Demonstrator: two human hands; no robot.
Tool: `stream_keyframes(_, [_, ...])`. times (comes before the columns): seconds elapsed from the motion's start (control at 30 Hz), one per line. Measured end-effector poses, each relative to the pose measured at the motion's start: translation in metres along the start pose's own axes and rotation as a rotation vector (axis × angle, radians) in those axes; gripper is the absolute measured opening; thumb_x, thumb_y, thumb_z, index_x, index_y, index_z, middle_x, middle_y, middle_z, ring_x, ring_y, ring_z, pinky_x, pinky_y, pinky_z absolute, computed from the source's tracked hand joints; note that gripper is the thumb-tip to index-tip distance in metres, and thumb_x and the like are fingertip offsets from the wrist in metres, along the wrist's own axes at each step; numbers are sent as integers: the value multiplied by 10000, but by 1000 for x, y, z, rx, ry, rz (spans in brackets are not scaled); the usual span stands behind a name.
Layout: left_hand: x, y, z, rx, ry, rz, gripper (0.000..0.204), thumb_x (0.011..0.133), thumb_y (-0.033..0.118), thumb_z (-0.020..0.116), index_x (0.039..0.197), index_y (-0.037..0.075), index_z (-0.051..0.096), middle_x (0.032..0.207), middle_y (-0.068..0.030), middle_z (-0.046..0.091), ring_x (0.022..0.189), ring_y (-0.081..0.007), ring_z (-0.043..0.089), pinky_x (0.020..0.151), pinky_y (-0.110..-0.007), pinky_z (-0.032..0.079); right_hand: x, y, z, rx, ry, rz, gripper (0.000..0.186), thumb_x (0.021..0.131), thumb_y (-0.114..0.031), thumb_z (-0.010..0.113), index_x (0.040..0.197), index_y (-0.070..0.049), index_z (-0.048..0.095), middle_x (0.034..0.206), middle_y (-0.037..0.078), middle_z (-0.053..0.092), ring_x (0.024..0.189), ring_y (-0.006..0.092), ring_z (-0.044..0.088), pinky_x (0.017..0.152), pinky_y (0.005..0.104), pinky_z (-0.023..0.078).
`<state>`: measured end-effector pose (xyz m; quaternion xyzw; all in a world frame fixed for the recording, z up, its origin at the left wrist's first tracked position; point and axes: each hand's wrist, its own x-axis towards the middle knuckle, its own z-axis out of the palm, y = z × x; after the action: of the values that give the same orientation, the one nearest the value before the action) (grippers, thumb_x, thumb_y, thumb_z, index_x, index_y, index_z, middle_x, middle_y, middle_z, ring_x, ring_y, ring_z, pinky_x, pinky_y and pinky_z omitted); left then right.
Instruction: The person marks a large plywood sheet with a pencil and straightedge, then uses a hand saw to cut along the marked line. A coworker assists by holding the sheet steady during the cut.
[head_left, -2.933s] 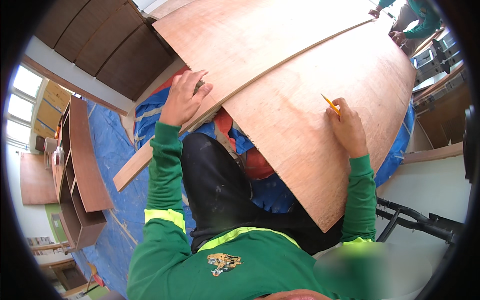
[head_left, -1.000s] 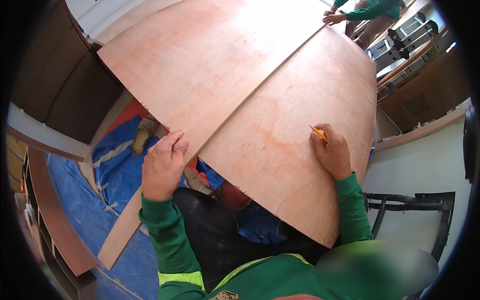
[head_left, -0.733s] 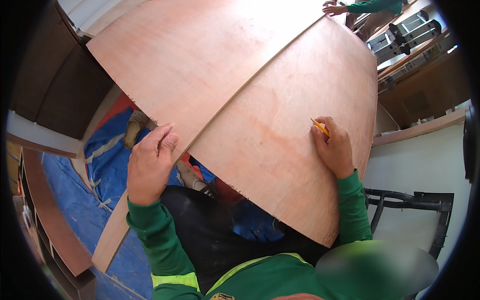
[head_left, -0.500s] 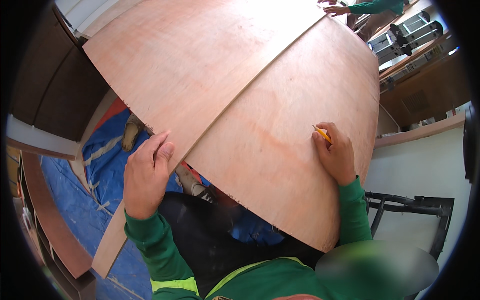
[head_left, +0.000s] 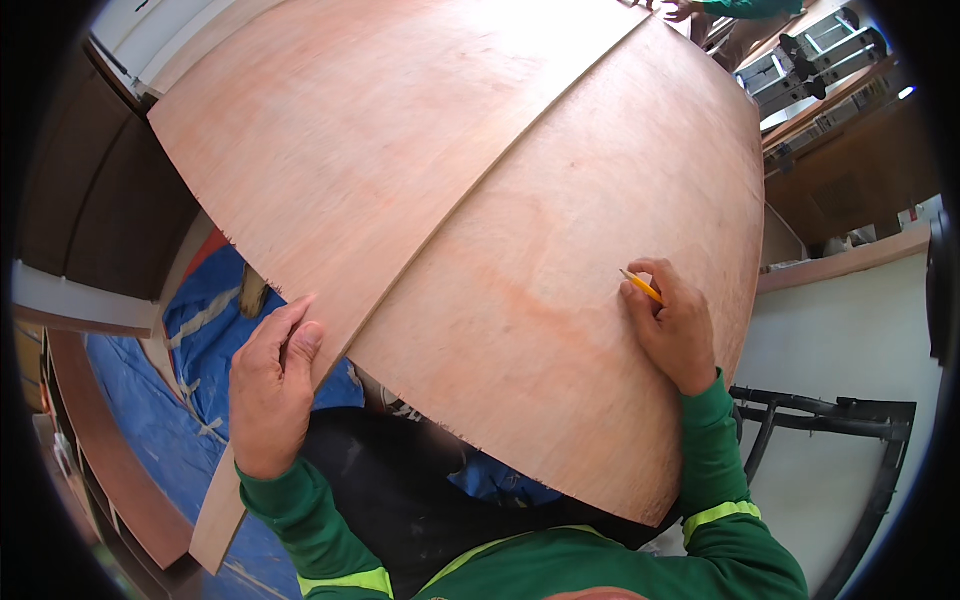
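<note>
A large pinkish plywood sheet (head_left: 560, 270) spreads out in front of me, with a splintered near edge. Across it runs a long, narrow wooden strip (head_left: 370, 290), from the far edge to past the near edge at my left. My left hand (head_left: 272, 385) is closed around this strip just off the sheet's near edge, thumb on top; part of the grip is hidden. Resting on the right part of the sheet, my right hand (head_left: 675, 325) pinches a yellow pencil (head_left: 643, 288), its tip pointing left. At the far end, a co-worker's hand (head_left: 682, 10) is at the strip.
A blue tarp (head_left: 135, 400) covers the floor at left, beside curved brown boards (head_left: 110, 440). A dark cabinet (head_left: 95, 180) stands at far left. To the right are a black metal frame (head_left: 820, 415), a shelf ledge (head_left: 850, 258) and a folded ladder (head_left: 810, 65).
The sheet, strip and my left hand appear slightly lower in the view. My left hand also appears further left, still on the strip. My right hand keeps the pencil, hardly moved.
</note>
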<state>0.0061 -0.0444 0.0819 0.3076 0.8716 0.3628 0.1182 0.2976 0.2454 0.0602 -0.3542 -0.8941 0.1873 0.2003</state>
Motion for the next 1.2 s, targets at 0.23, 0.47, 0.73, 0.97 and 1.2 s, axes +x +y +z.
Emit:
stream_keyframes(0.23, [0,1,0,-5,-10,-13,369,1077,263,705,1303,-27,741,1131,-214,788,1008,-273,747,935,-361,562,-2,2,-5,9,-44,18,188,989,-97,761,1162,-60,697,760,128,659,600,260,636,582,381,502])
stream_keyframes(0.47, [0,1,-4,24,-53,-29,443,1105,316,677,1345,-54,718,1167,-171,791,1084,-200,707,1006,-329,532,-1,4,-4,-17,-34,-33,204,992,-97,757,1180,-59,687,793,138,677,621,270,662,592,387,513])
stream_keyframes(0.73, [1,2,-6,31,-66,-18,456,1107,332,668,1348,-52,721,1178,-183,791,1099,-216,714,1013,-336,532,-1,1,-6,-29,-66,16,198,992,-87,760,1172,-55,685,753,140,653,606,271,650,579,387,504])
stream_keyframes(0.97, [0,-2,-6,43,-52,5,464,1104,337,669,1350,-53,721,1194,-196,794,1110,-229,722,1020,-343,532,-1,1,-5,-32,-31,-47,192,1003,-98,755,1173,-46,684,761,142,658,605,274,648,586,395,507])
stream_keyframes(1.2, [1,-2,-5,32,-19,51,404,1079,297,694,1302,-36,744,1183,-243,789,1097,-328,765,982,-385,561,-2,4,-5,-17,-34,-27,206,1012,-124,748,1189,-46,677,761,147,665,609,295,659,588,404,513])
